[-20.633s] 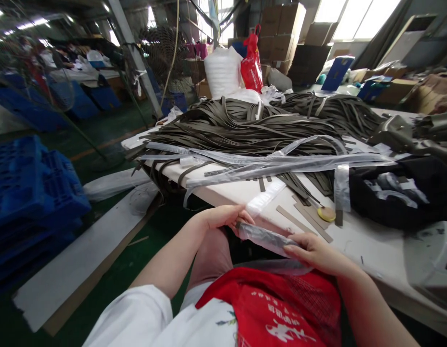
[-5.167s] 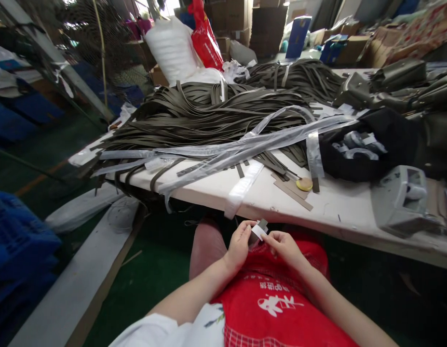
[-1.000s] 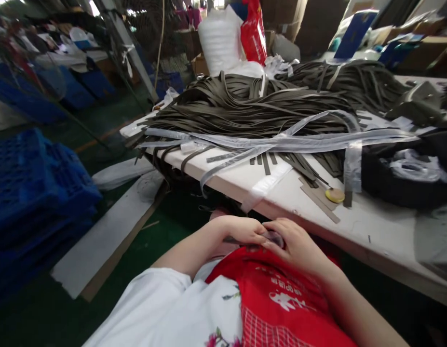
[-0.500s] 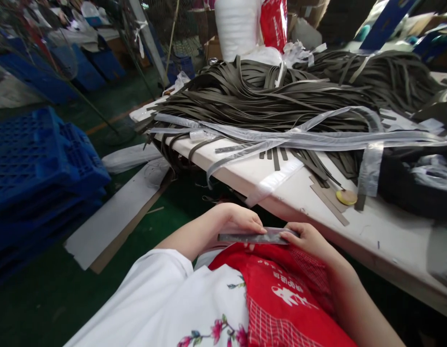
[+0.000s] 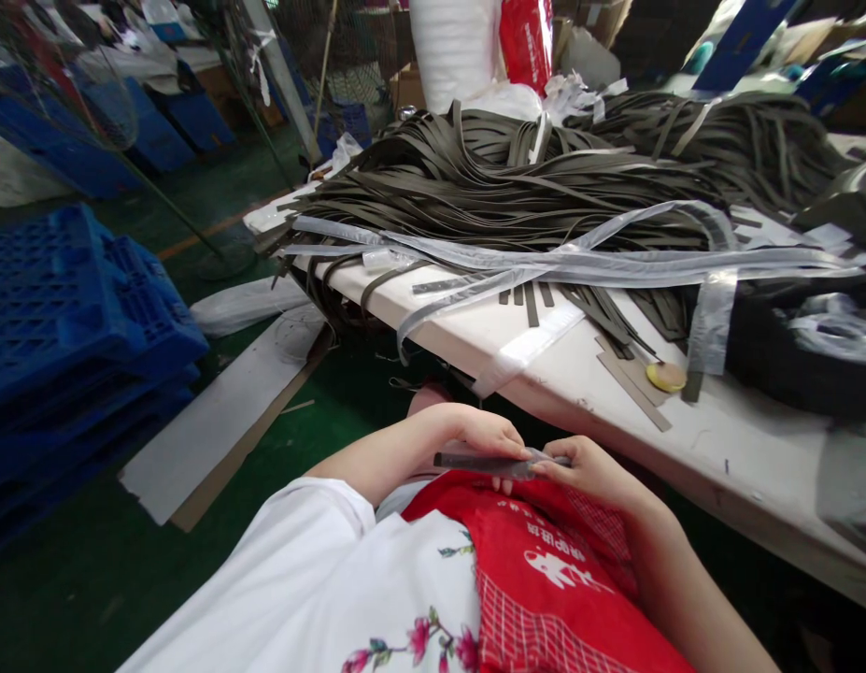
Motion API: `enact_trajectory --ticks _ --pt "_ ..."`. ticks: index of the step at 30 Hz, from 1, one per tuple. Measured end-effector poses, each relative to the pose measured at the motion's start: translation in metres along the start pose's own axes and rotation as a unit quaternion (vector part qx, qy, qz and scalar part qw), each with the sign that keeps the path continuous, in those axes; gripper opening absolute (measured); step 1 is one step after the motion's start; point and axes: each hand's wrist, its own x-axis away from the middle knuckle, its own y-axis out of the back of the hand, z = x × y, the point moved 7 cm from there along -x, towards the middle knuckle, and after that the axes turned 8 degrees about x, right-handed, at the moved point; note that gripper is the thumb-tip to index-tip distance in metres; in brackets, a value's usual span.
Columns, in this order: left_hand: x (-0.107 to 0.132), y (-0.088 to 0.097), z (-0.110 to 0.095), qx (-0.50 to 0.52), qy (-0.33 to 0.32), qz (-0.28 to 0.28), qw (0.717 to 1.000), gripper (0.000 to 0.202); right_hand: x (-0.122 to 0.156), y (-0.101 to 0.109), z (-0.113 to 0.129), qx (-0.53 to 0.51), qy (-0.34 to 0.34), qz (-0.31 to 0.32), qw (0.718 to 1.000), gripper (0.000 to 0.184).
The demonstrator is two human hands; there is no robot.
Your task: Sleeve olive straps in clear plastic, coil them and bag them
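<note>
Above my lap, a short dark grey strip (image 5: 475, 463) with clear plastic film around part of it lies level between my hands. My left hand (image 5: 492, 435) is closed on its middle, thumb and fingers pinching it. My right hand (image 5: 583, 465) pinches the strip and film near the right end, with its fingertips close to those of the left. How far the film covers the strip is hard to tell under the fingers. Just beyond, on the white table (image 5: 467, 341), lie short dark strips (image 5: 532, 304) and long clear plastic sleeving (image 5: 615, 266).
Long dark strips (image 5: 489, 201) are heaped across the table, with a yellow tape roll (image 5: 665, 377) near the front. A black bundle (image 5: 789, 360) sits at right. Blue pallets (image 5: 68, 318) are stacked at left, beside a board (image 5: 215, 421) on the green floor.
My hands have come closer together on the strip. The film has bunched between my fingers, and the strip now tilts slightly down to the right. The view has shifted slightly.
</note>
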Motion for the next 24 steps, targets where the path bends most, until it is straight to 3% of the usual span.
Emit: enact_trajectory --ticks 8,17,24 --pt "0.03 0.017 0.001 -0.048 0.024 -0.009 0.999 0.053 0.013 0.047 -0.029 -0.015 -0.026 -0.107 0.994 0.05" --pt "0.061 0.044 -0.008 0.019 -0.055 -0.127 0.99 0.058 0.021 0.072 -0.042 -0.023 -0.034 -0.158 0.987 0.054" --pt "0.075 0.055 -0.024 -0.072 -0.102 -0.2 0.972 0.056 0.025 0.077 -0.038 -0.028 -0.036 -0.182 0.982 0.053"
